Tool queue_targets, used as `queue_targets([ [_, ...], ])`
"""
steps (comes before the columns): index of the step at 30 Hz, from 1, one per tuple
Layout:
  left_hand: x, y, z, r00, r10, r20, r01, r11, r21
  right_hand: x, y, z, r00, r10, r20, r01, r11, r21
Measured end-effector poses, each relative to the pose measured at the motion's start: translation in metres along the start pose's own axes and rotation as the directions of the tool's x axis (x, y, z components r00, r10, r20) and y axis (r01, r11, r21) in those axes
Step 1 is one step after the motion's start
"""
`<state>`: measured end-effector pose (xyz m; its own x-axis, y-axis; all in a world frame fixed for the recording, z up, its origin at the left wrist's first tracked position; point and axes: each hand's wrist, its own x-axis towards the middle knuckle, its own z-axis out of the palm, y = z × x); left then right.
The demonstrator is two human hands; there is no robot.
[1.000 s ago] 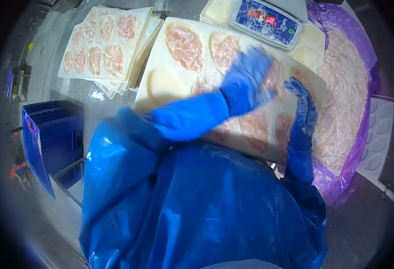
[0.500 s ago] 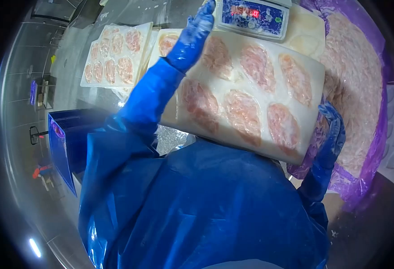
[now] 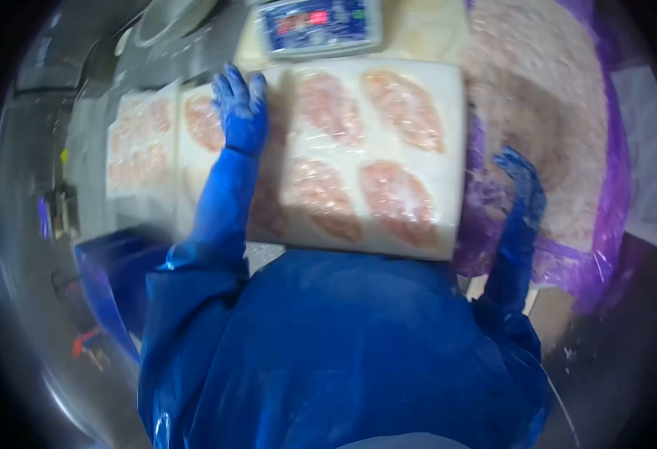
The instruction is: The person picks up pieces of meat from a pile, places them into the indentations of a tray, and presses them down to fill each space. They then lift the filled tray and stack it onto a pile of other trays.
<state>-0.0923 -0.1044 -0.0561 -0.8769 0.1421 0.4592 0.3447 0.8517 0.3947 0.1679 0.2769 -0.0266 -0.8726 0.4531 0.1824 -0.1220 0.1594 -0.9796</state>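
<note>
A white board (image 3: 448,153) with oval portions of pale pink meat (image 3: 399,202) lies in front of my apron. My left hand (image 3: 240,108), gloved in blue, rests over the board's left part, fingers spread and holding nothing. To the right of the board, my right hand (image 3: 521,179) hovers beside purple film (image 3: 482,172) and a large mass of pale minced meat (image 3: 560,82). Its fingers look extended, somewhat blurred, with nothing in them. Another meat-bearing board (image 3: 194,161) shows on the left.
A scale with a lit red display (image 3: 321,28) stands beyond the board. Farther left lies a tray of smaller portions (image 3: 140,146). A blue bin (image 3: 119,277) is at the lower left, and a metal bowl (image 3: 171,19) at the upper left.
The view has shifted, and the board now sits straighter. My left hand has moved down from near the scale, its fingers now spread. My right hand has come away from the board's right edge.
</note>
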Motion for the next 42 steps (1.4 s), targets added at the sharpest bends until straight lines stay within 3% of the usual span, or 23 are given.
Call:
queue_targets([
  [2, -0.028, 0.051, 0.004, 0.982, 0.092, 0.165, -0.102, 0.993, 0.055, 0.008, 0.006, -0.005, 0.999, -0.03, 0.011, 0.03, 1.0, 0.004],
  [6, -0.028, 0.049, -0.003, 0.945, 0.268, 0.186, -0.273, 0.962, 0.002, 0.033, 0.028, -0.02, 0.997, -0.072, 0.021, 0.073, 0.997, -0.03],
  [8, -0.029, 0.043, -0.009, 0.915, 0.28, 0.291, -0.292, 0.956, -0.001, 0.057, 0.045, -0.028, 0.972, -0.163, 0.171, 0.226, 0.847, -0.48],
  [10, -0.028, 0.038, -0.01, 0.909, 0.293, 0.295, -0.306, 0.952, 0.001, 0.092, 0.063, -0.025, 0.89, -0.408, 0.206, 0.444, 0.664, -0.602],
  [12, -0.027, 0.037, -0.01, 0.904, 0.303, 0.302, -0.315, 0.949, -0.008, 0.128, 0.068, -0.007, 0.896, -0.429, 0.117, 0.414, 0.711, -0.568],
  [14, -0.026, 0.039, -0.012, 0.904, 0.303, 0.301, -0.319, 0.948, 0.005, 0.158, 0.07, 0.021, 0.967, -0.256, -0.006, 0.195, 0.751, -0.631],
  [15, -0.026, 0.04, -0.012, 0.904, 0.3, 0.304, -0.319, 0.948, 0.014, 0.168, 0.075, 0.023, 0.965, -0.264, -0.007, 0.2, 0.75, -0.63],
  [17, -0.027, 0.041, -0.013, 0.905, 0.306, 0.296, -0.323, 0.946, 0.01, 0.179, 0.098, 0.032, 0.969, -0.12, 0.214, 0.245, 0.461, -0.853],
  [18, -0.025, 0.042, -0.013, 0.906, 0.309, 0.289, -0.324, 0.946, 0.006, 0.188, 0.126, 0.02, 0.92, -0.157, 0.36, 0.391, 0.449, -0.803],
  [20, -0.024, 0.042, -0.015, 0.908, 0.314, 0.276, -0.328, 0.945, 0.004, 0.171, 0.172, -0.009, 0.875, -0.433, 0.216, 0.452, 0.573, -0.684],
  [23, -0.025, 0.043, -0.015, 0.911, 0.321, 0.258, -0.331, 0.944, -0.007, 0.124, 0.155, -0.049, 0.907, -0.33, 0.26, 0.418, 0.642, -0.643],
  [25, -0.027, 0.044, -0.014, 0.915, 0.314, 0.251, -0.32, 0.947, -0.021, 0.104, 0.144, -0.07, 0.929, -0.055, 0.367, 0.271, 0.776, -0.569],
  [29, -0.026, 0.046, -0.014, 0.92, 0.283, 0.272, -0.299, 0.954, 0.02, 0.114, 0.106, -0.044, 0.974, -0.028, 0.225, 0.174, 0.728, -0.663],
  [31, -0.027, 0.045, -0.014, 0.918, 0.285, 0.276, -0.307, 0.951, 0.039, 0.128, 0.095, -0.016, 0.934, -0.319, 0.16, 0.333, 0.619, -0.711],
  [32, -0.027, 0.045, -0.014, 0.916, 0.287, 0.281, -0.309, 0.95, 0.04, 0.134, 0.106, -0.011, 0.936, -0.315, 0.156, 0.328, 0.622, -0.711],
  [35, -0.027, 0.045, -0.021, 0.921, 0.31, 0.237, -0.31, 0.95, -0.036, 0.156, 0.159, -0.001, 0.952, -0.294, 0.081, 0.247, 0.588, -0.77],
  [36, -0.027, 0.049, -0.029, 0.954, 0.251, 0.163, -0.188, 0.926, -0.328, 0.163, 0.179, -0.02, 0.978, -0.198, 0.068, 0.181, 0.641, -0.746],
  [37, -0.027, 0.05, -0.036, 0.979, 0.174, 0.105, -0.078, 0.798, -0.597, 0.168, 0.186, -0.032, 0.993, -0.101, 0.056, 0.11, 0.684, -0.721],
  [38, -0.026, 0.04, -0.045, 0.982, 0.186, 0.044, -0.137, 0.846, -0.516, 0.163, 0.176, -0.036, 0.967, -0.246, 0.066, 0.214, 0.644, -0.734],
  [40, -0.032, 0.043, -0.072, 0.994, 0.104, -0.025, -0.1, 0.821, -0.562, 0.177, 0.224, -0.075, 0.987, -0.13, -0.099, 0.036, 0.766, -0.642],
  [41, -0.039, 0.038, -0.084, 0.997, 0.045, -0.058, -0.071, 0.793, -0.605, 0.166, 0.172, -0.073, 0.981, -0.16, -0.108, -0.02, 0.472, -0.881],
  [42, -0.044, 0.043, -0.104, 0.998, 0.016, -0.057, -0.045, 0.836, -0.547, 0.167, 0.158, -0.085, 0.99, -0.044, -0.133, -0.066, 0.695, -0.716],
])
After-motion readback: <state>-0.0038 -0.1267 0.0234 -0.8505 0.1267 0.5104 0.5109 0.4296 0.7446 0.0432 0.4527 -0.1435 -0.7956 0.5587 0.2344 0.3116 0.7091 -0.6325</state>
